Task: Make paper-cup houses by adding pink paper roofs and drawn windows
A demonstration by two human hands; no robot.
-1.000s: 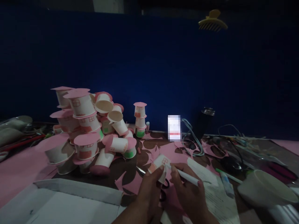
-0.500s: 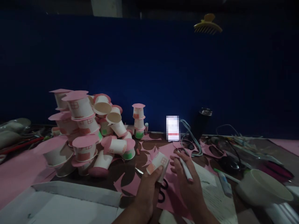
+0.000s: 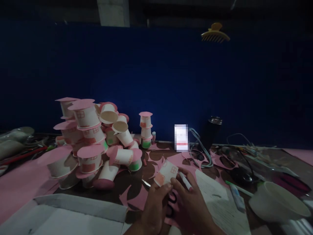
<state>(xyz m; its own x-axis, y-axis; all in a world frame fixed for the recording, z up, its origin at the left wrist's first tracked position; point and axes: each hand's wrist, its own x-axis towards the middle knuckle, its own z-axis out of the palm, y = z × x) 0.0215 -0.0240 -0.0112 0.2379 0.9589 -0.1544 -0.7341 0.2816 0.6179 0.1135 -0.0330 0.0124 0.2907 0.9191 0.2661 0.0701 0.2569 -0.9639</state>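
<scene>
The left hand (image 3: 153,202) pinches a small, tilted white paper cup (image 3: 168,172) just beyond the black scissor handles (image 3: 173,201). Right of those handles, the right hand's (image 3: 192,197) fingers grip a white, pink-ended marker (image 3: 186,181) and touch the cup. Left stand stacked pink-topped cups (image 3: 85,116).

The left grip (image 3: 155,199) holds a paper cup (image 3: 167,172) above the tabletop (image 3: 121,182) while the right grip (image 3: 188,195) holds a marker (image 3: 186,182).

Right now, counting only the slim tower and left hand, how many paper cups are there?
4: top cup, middle cup and bottom cup in the tower, plus the held cup in the left hand. Any nested inside would be hidden.
</scene>
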